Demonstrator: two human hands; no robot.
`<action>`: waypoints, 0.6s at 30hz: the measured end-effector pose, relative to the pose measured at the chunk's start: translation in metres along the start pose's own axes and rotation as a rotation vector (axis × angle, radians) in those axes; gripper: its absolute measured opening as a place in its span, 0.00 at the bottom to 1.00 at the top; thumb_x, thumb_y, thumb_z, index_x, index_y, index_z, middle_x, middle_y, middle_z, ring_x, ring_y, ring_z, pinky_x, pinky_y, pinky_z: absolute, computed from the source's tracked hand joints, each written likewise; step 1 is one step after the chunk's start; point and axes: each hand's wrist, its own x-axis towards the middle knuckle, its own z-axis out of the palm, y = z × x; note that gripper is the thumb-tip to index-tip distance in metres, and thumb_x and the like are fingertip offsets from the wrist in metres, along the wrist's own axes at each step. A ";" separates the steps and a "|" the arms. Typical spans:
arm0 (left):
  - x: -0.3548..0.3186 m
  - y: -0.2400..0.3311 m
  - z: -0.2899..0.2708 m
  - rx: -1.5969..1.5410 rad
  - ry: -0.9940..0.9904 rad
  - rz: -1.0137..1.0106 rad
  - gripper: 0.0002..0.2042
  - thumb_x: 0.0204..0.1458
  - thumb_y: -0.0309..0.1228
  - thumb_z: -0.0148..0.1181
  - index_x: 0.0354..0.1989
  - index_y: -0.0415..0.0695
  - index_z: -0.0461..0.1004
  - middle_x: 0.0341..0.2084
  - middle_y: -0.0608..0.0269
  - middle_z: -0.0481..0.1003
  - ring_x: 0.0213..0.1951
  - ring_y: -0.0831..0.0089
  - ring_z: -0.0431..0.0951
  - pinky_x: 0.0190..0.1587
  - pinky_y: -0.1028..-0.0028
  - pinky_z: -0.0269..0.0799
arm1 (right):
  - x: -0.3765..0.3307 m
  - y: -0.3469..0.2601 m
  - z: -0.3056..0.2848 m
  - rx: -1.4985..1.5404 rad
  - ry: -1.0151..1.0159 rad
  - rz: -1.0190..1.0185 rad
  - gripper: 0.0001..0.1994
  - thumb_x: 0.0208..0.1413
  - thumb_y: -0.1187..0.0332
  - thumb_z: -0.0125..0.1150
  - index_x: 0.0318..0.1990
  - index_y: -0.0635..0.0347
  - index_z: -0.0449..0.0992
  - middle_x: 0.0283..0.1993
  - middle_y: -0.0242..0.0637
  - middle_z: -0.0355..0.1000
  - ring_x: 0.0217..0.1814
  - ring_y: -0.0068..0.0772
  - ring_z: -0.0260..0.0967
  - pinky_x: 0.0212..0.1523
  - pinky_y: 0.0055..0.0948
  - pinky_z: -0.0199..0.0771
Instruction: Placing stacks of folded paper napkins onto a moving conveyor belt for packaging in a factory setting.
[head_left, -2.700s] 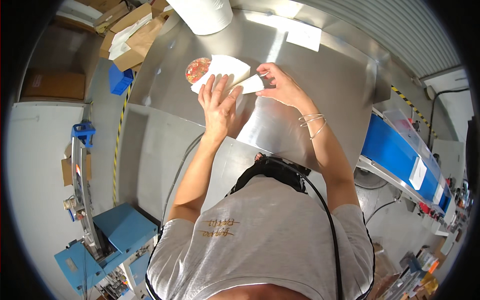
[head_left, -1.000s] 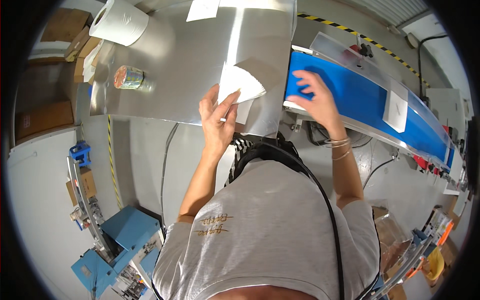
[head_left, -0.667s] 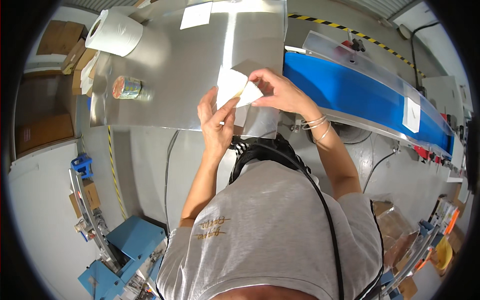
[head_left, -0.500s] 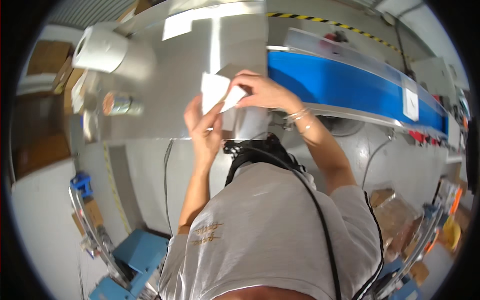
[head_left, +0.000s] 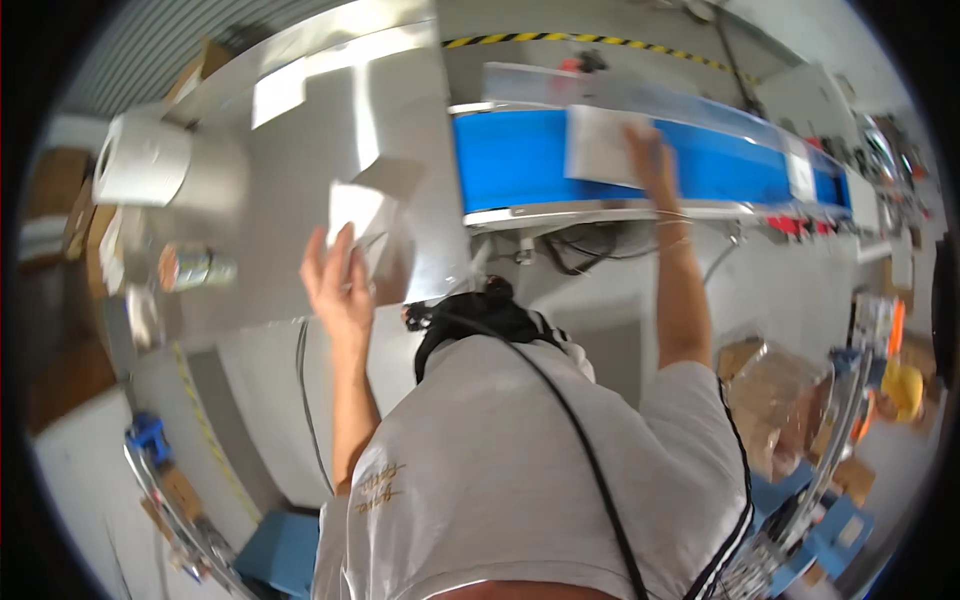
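Note:
A folded white piece (head_left: 355, 212), paper-like, is at the fingertips of my left hand (head_left: 338, 285), above the near right part of the metal table (head_left: 300, 190). The fingers lie along its lower edge, and a shadow falls beside it. My right arm reaches out over the blue conveyor belt (head_left: 515, 160). There my right hand (head_left: 652, 165) is smeared by motion, its fingers at the right edge of a flat white square (head_left: 602, 148). Whether they grip the square or only touch it, I cannot tell.
A large white roll (head_left: 145, 160) and a clear jar-like container (head_left: 195, 268) rest on the table's left side. A white sheet (head_left: 279, 93) lies at the far side. Along the belt's far side runs a clear guard (head_left: 690, 105). A black cable (head_left: 560, 400) crosses my shirt.
My right hand has left my left hand and swung right over the belt. A white square now shows there. My left hand keeps a white piece over the table. The whole view has shifted.

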 end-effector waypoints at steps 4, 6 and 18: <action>-0.002 -0.002 0.000 -0.043 -0.020 -0.025 0.17 0.50 0.19 0.59 0.47 0.52 0.80 0.51 0.51 0.68 0.54 0.59 0.68 0.49 0.67 0.72 | 0.030 -0.043 -0.096 -0.239 0.089 0.560 0.29 0.49 0.53 0.67 0.54 0.62 0.70 0.49 0.53 0.72 0.50 0.52 0.70 0.46 0.40 0.72; -0.003 0.006 0.004 -0.121 -0.027 -0.079 0.17 0.49 0.19 0.60 0.46 0.52 0.80 0.51 0.52 0.68 0.54 0.58 0.68 0.48 0.66 0.73 | 0.039 -0.056 -0.104 0.270 0.049 0.310 0.31 0.48 0.56 0.68 0.57 0.63 0.66 0.54 0.52 0.68 0.57 0.53 0.66 0.53 0.42 0.68; 0.011 0.026 -0.024 -0.394 0.015 -0.227 0.13 0.52 0.18 0.57 0.44 0.44 0.79 0.42 0.57 0.74 0.42 0.69 0.76 0.44 0.72 0.73 | 0.087 -0.284 -0.161 1.426 -0.531 -0.174 0.37 0.43 0.62 0.74 0.60 0.60 0.61 0.60 0.38 0.64 0.65 0.36 0.59 0.64 0.38 0.59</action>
